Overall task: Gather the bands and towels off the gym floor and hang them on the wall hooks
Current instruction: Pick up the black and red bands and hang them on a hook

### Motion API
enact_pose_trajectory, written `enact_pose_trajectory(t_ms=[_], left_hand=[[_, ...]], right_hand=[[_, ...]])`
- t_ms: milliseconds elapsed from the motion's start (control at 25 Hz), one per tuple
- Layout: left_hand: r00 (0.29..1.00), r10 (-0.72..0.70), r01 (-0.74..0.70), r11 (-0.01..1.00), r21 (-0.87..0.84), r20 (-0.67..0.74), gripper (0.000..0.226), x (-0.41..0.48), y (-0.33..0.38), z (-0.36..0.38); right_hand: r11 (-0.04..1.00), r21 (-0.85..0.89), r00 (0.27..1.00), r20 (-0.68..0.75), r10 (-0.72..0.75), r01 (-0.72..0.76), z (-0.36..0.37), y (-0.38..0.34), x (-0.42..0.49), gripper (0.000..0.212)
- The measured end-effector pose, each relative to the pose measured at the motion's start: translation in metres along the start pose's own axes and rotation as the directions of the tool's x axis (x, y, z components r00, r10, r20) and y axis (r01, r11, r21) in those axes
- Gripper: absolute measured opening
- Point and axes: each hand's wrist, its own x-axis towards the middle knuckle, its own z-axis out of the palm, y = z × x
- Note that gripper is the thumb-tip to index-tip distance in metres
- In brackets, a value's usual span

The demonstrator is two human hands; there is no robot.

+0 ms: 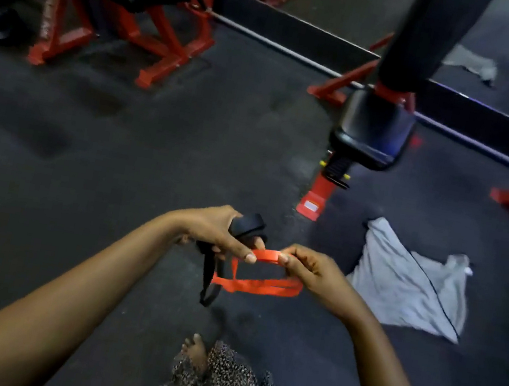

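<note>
Above the dark gym floor I hold two bands at waist height. My left hand [216, 233] grips a black band [212, 273] that loops over its fingers and dangles below, and its thumb also pinches the orange band [260, 285]. My right hand [311, 270] pinches the other end of the orange band's top strand, while the rest of the loop sags beneath both hands. A grey towel [408, 284] lies crumpled on the floor to the right of my hands. No wall hooks are in view.
A black-padded bench on a red frame [372, 134] stands just ahead on the right. A red machine frame [158, 34] fills the far left. A mirror wall behind reflects a second grey cloth [470, 63]. My bare foot [196, 352] shows below.
</note>
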Motion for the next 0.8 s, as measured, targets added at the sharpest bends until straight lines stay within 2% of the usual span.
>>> enact_pose_trajectory(t_ms=[120, 200, 280, 400, 520, 600, 800], left_hand=[[0.999, 0.050, -0.051, 0.995, 0.083, 0.021, 0.023, 0.017, 0.025, 0.066], [0.991, 0.091, -0.098, 0.993, 0.072, 0.093, 0.022, 0.018, 0.037, 0.122], [0.989, 0.105, -0.112, 0.992, 0.062, 0.107, 0.020, 0.011, 0.040, 0.180], [0.973, 0.170, -0.193, 0.970, 0.146, 0.158, 0.032, -0.002, 0.041, 0.287], [0.926, 0.233, -0.307, 0.924, 0.230, 0.298, 0.043, -0.007, 0.054, 0.386], [0.878, 0.233, -0.341, 0.917, 0.205, 0.417, 0.044, -0.008, 0.071, 0.441], [0.690, 0.151, -0.390, 0.901, 0.188, 0.708, 0.034, -0.019, 0.112, 0.603]], right_hand=[[0.989, 0.030, 0.961, -0.236, 0.145, -0.142, -0.005, 0.034, -0.102, 0.019], [0.968, 0.104, 0.891, -0.378, 0.251, -0.229, 0.002, 0.053, -0.183, 0.021], [0.937, 0.211, 0.813, -0.467, 0.348, -0.279, 0.017, 0.064, -0.256, 0.021], [0.877, 0.393, 0.593, -0.648, 0.477, -0.276, 0.047, 0.068, -0.374, 0.020], [0.823, 0.510, 0.341, -0.749, 0.568, -0.251, 0.073, 0.073, -0.474, 0.018], [0.802, 0.536, 0.242, -0.768, 0.593, -0.263, 0.086, 0.076, -0.527, 0.017], [0.700, 0.691, -0.043, -0.716, 0.696, -0.181, 0.136, 0.089, -0.667, 0.018]])
